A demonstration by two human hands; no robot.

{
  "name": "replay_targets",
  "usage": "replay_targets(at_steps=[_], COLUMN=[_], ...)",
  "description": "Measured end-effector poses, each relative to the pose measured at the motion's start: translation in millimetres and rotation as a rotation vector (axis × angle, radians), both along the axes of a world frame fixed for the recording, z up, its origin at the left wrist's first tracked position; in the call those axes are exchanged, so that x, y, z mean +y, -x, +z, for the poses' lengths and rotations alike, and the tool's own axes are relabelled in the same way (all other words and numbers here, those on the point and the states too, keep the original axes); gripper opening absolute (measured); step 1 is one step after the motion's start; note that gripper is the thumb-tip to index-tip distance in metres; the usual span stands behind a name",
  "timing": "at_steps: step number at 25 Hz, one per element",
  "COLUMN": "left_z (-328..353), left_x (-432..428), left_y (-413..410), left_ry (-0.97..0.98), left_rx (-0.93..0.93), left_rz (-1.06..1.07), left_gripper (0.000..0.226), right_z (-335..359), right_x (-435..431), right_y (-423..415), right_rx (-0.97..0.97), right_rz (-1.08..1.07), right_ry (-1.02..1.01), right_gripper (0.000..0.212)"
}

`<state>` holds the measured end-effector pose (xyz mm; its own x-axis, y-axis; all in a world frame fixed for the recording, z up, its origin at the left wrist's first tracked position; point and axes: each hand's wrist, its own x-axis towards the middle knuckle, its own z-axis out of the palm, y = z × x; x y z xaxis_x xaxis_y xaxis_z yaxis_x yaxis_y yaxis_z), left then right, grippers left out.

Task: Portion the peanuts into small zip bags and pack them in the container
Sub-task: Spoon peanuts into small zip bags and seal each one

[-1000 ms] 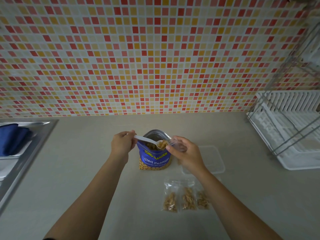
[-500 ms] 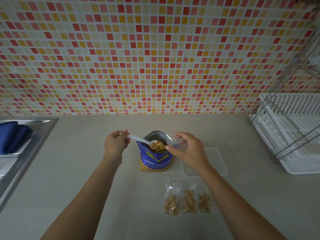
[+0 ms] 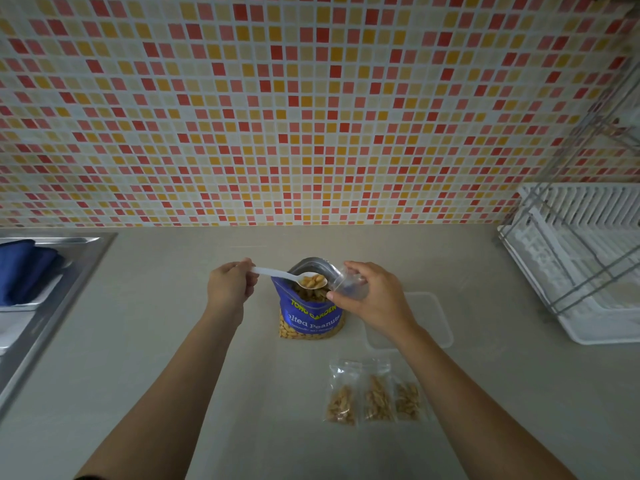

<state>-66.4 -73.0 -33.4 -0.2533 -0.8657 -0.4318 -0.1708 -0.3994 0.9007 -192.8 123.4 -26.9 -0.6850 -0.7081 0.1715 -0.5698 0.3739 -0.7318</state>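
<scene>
L hand (image 3: 230,289) pinches the handle of a white plastic spoon (image 3: 291,277), its bowl heaped w/ peanuts (image 3: 312,281) over the open blue peanut bag (image 3: 310,311). R hand (image 3: 372,299) grips a small clear zip bag (image 3: 348,284), mouth just beside the spoon bowl. Three filled zip bags (image 3: 375,396) lie in a row on the counter (image 3: 156,334), near a clear container (image 3: 433,317) right of the peanut bag.

The sink (image 3: 52,271) and a blue cloth (image 3: 24,268) both run off the left edge; the dish rack (image 3: 588,271) runs off the right. The right hand (image 3: 374,299) covers most of the small zip bag (image 3: 349,285) and the near-left corner of the container (image 3: 433,313). The handle end of the spoon (image 3: 287,276) is hidden inside the left hand (image 3: 230,289). The small print on the peanut bag (image 3: 311,320) is too fine to read.
</scene>
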Motion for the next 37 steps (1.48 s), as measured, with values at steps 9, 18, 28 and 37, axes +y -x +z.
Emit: replay_targets(at_steps=[9,18,28,37], left_z=[79.5,116.4,26.1,-22.9], left_x=[15.8,59.4,46.0,133.7], left_y=[2.5,-27.6,-15.4,-51.4], left_ry=[0.484,1.464,0.776,0.482], left_rx=[0.015,0.067,-0.452,0.050], left_rz=[-0.107,-0.172,-0.412,-0.637], left_gripper=[0.020,0.021,0.045,0.020], right_z=[1.3,12.2,12.2,-10.7], right_x=[-22.6,-20.4,8.4,12.7], right_y=[-19.4,-32.6,-33.0,-58.0], right_rx=[-0.016,-0.176,-0.344,-0.443], right_rz=[-0.075,-0.166,-0.226,-0.170], right_ry=[0.179,0.361,0.354,0.355], right_gripper=[0.053,0.050,0.036,0.033])
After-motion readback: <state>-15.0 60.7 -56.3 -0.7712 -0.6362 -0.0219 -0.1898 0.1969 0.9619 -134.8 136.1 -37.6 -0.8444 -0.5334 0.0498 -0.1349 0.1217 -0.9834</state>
